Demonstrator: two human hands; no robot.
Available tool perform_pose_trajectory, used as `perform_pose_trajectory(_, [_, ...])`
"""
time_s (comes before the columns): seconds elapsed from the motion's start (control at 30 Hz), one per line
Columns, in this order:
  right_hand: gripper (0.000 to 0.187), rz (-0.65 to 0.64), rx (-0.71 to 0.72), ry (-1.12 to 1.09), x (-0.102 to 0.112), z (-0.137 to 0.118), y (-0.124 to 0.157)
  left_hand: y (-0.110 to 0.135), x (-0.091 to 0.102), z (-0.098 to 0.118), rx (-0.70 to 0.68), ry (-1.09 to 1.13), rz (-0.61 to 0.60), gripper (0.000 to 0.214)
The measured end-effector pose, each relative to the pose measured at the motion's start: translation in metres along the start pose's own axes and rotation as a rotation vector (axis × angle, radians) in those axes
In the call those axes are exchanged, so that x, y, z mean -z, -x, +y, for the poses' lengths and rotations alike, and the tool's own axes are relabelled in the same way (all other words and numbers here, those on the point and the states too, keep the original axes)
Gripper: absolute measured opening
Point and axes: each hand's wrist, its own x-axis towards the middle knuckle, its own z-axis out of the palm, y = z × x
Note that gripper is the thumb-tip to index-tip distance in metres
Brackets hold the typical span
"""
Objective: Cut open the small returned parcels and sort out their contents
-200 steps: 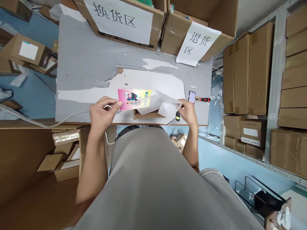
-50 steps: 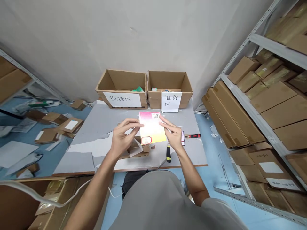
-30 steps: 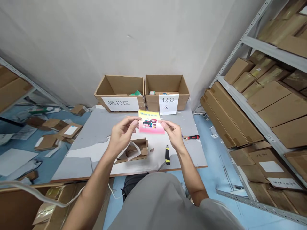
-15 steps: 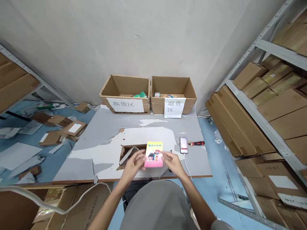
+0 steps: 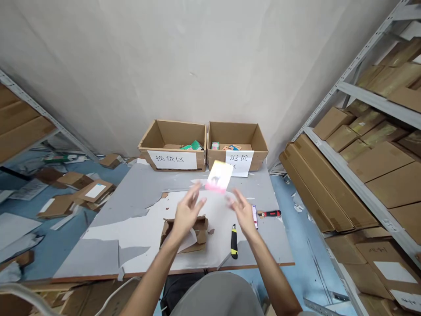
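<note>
A small pink and yellow booklet (image 5: 219, 177) is in the air over the back of the table, tilted and blurred by motion. Neither hand visibly touches it. My left hand (image 5: 188, 210) is below and left of it, fingers apart and holding nothing. To the lower right, my right hand (image 5: 242, 212) is open too, its fingers slightly blurred. An opened small cardboard box (image 5: 201, 228) with white paper inside lies beneath my left forearm. Beyond the booklet stand two open cartons with Chinese labels, the left carton (image 5: 142, 154) and the right carton (image 5: 263, 154), each holding small packets.
A black and yellow utility knife (image 5: 233, 241) lies near the front edge. On the right are a phone (image 5: 255, 217) and a red-black handled tool (image 5: 271, 213). Shelves with boxes (image 5: 383, 166) rise at right. Flattened cartons and paper (image 5: 70, 195) litter the left floor.
The booklet has left both hands and moved forward, toward the labelled cartons. Both hands have opened and moved forward. The view has tilted up, and the utility knife now shows fully.
</note>
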Motion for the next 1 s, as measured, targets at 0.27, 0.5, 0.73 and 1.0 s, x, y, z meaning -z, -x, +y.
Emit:
perform_pose_trajectory(0.27, [0.064, -0.009, 0.254, -0.051, 0.011, -0.065, -0.021, -0.032, 0.017, 0.102, -0.640, -0.156, 0.300, 0.040])
perform_pose_trajectory(0.5, [0.068, -0.085, -0.343, 0.071, 0.040, 0.118, 0.001, 0.017, 0.094, -0.092, 0.071, -0.327, 0.421, 0.054])
perform_pose_trajectory(0.73, [0.049, -0.205, -0.751, 0.164, 0.058, 0.225, 0.065, 0.114, 0.146, -0.198, 0.639, -0.148, 0.649, 0.045])
perform_pose_trajectory(1.0, [0.044, -0.205, -0.739, 0.113, 0.026, 0.269, 0.036, 0.084, 0.149, -0.254, 0.937, 0.016, 0.471, 0.042])
